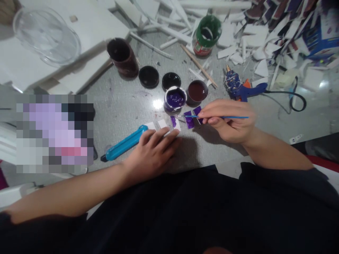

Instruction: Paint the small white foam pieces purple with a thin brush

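My right hand pinches a thin blue paintbrush whose tip reaches left to a small white card partly painted purple. Two fully purple cards lie beside it under my fingers. My left hand rests flat on the grey table, fingers stretched out and pressing the edge of the small cards; two plain white cards lie just above its fingers. An open pot of purple paint stands right behind the cards.
A blue utility knife lies by my left hand. Behind are a brown paint pot, two black lids, a dark cup, a green-rimmed jar, a blue glue gun with cord, and white foam-board scraps.
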`<state>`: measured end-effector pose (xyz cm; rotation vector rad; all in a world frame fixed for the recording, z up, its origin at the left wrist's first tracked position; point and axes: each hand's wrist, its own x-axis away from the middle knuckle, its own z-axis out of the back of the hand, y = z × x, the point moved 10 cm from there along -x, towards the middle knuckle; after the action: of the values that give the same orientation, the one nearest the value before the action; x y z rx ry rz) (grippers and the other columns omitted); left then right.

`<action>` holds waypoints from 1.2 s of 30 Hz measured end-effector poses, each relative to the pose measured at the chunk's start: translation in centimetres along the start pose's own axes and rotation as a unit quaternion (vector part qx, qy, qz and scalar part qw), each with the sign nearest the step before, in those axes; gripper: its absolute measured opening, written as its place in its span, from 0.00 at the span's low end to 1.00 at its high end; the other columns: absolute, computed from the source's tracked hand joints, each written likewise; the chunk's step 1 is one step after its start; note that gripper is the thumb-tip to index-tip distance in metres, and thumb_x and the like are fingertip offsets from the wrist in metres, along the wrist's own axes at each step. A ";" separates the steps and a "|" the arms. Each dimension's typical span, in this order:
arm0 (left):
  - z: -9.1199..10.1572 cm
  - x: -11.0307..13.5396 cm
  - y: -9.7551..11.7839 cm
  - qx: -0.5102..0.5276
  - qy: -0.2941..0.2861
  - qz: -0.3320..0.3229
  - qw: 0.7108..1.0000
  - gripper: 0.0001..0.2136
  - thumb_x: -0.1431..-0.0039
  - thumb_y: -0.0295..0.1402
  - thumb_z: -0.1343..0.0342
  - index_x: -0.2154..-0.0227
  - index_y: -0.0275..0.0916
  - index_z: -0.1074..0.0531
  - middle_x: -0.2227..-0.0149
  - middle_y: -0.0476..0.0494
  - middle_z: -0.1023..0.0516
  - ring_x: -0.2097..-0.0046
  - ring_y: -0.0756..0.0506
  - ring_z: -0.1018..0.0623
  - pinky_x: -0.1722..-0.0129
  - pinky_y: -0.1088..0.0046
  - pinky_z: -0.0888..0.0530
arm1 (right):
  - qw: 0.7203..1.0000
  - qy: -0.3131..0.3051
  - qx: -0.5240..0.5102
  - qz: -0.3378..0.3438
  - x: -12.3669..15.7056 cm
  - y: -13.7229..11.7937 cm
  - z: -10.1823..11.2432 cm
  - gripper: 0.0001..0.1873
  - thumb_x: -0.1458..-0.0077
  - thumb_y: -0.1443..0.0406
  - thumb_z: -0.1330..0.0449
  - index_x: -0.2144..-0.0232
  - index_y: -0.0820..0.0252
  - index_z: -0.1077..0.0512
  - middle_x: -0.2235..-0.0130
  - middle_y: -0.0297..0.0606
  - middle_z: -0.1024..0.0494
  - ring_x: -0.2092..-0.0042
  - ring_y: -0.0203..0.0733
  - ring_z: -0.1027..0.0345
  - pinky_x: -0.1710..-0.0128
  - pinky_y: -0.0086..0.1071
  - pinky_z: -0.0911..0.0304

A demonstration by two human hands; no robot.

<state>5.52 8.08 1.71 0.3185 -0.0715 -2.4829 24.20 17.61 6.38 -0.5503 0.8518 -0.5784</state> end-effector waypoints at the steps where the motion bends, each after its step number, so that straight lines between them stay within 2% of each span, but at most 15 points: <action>1: 0.0 0.0 0.0 0.002 -0.001 0.001 1.000 0.21 0.18 0.43 0.39 0.31 0.41 0.15 0.27 0.36 0.16 0.31 0.32 0.23 0.34 0.53 0.28 | 1.000 0.000 0.000 -0.004 0.0 0.1 0.0 0.12 0.23 0.66 0.31 0.44 0.50 0.10 0.56 0.39 0.06 0.56 0.43 0.09 0.57 0.36 0.13; 4: -0.2 0.1 0.0 0.015 -0.006 0.005 1.000 0.22 0.20 0.42 0.36 0.30 0.41 0.16 0.27 0.34 0.16 0.30 0.31 0.23 0.34 0.53 0.28 | 1.000 0.001 -0.017 -0.015 -0.1 0.4 0.1 0.13 0.23 0.65 0.31 0.44 0.45 0.10 0.57 0.39 0.06 0.58 0.45 0.10 0.58 0.39 0.12; 9: -0.1 0.0 -0.1 0.016 -0.009 0.005 1.000 0.23 0.22 0.40 0.34 0.30 0.41 0.16 0.27 0.34 0.16 0.30 0.31 0.24 0.35 0.52 0.27 | 1.000 0.001 -0.019 0.004 -0.1 0.4 0.1 0.16 0.26 0.67 0.29 0.41 0.48 0.11 0.56 0.38 0.06 0.58 0.44 0.09 0.58 0.37 0.13; 15: -0.4 0.1 -0.1 0.018 -0.022 0.008 1.000 0.24 0.21 0.42 0.34 0.28 0.42 0.17 0.26 0.35 0.17 0.29 0.30 0.24 0.34 0.53 0.27 | 1.000 0.017 -0.011 -0.022 0.1 0.6 0.5 0.12 0.25 0.63 0.29 0.45 0.44 0.09 0.60 0.38 0.06 0.63 0.45 0.12 0.63 0.39 0.14; 18: -0.5 0.2 -0.1 0.018 -0.026 0.010 0.999 0.25 0.22 0.41 0.34 0.27 0.43 0.18 0.26 0.34 0.17 0.29 0.30 0.24 0.34 0.52 0.27 | 0.999 0.005 -0.027 -0.025 0.0 0.7 0.3 0.10 0.24 0.62 0.30 0.47 0.46 0.08 0.59 0.38 0.06 0.64 0.42 0.13 0.63 0.36 0.14; 22: -0.4 0.1 -0.1 0.020 -0.023 0.007 1.000 0.24 0.22 0.41 0.34 0.28 0.42 0.18 0.27 0.34 0.17 0.29 0.30 0.24 0.34 0.52 0.27 | 1.000 0.009 -0.009 0.000 0.0 0.4 0.2 0.11 0.25 0.64 0.29 0.46 0.50 0.09 0.58 0.38 0.06 0.61 0.42 0.11 0.61 0.35 0.15; 26: 0.0 0.0 -0.1 0.011 -0.006 0.003 1.000 0.22 0.20 0.42 0.36 0.31 0.40 0.16 0.28 0.35 0.15 0.30 0.31 0.24 0.35 0.53 0.27 | 0.999 0.038 0.001 -0.036 0.3 1.1 0.7 0.08 0.24 0.58 0.28 0.50 0.43 0.08 0.65 0.37 0.10 0.66 0.46 0.14 0.66 0.40 0.15; 28: 0.1 0.0 -0.1 0.007 -0.003 0.004 1.000 0.22 0.19 0.42 0.37 0.31 0.40 0.16 0.28 0.35 0.15 0.30 0.31 0.24 0.35 0.53 0.27 | 0.998 0.033 -0.013 -0.049 0.3 1.4 0.7 0.08 0.24 0.55 0.29 0.51 0.43 0.08 0.66 0.37 0.10 0.68 0.45 0.15 0.67 0.41 0.16; 32: 0.0 0.0 0.0 0.005 -0.011 0.003 1.000 0.22 0.19 0.42 0.37 0.30 0.41 0.16 0.27 0.36 0.16 0.30 0.31 0.24 0.35 0.53 0.27 | 1.000 0.008 -0.023 -0.020 0.1 0.8 0.2 0.10 0.23 0.62 0.30 0.46 0.46 0.09 0.61 0.37 0.08 0.64 0.42 0.14 0.65 0.37 0.17; 36: -0.4 0.1 -0.1 0.020 -0.027 0.008 0.999 0.25 0.22 0.42 0.34 0.28 0.42 0.17 0.26 0.34 0.17 0.29 0.30 0.24 0.33 0.52 0.27 | 0.999 0.026 -0.007 -0.025 0.1 0.9 0.5 0.13 0.25 0.63 0.29 0.44 0.41 0.09 0.60 0.37 0.07 0.62 0.48 0.11 0.63 0.43 0.14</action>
<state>5.46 8.12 1.26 0.2656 -0.1450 -2.4767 24.86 18.26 6.01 -0.5725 0.8946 -0.6354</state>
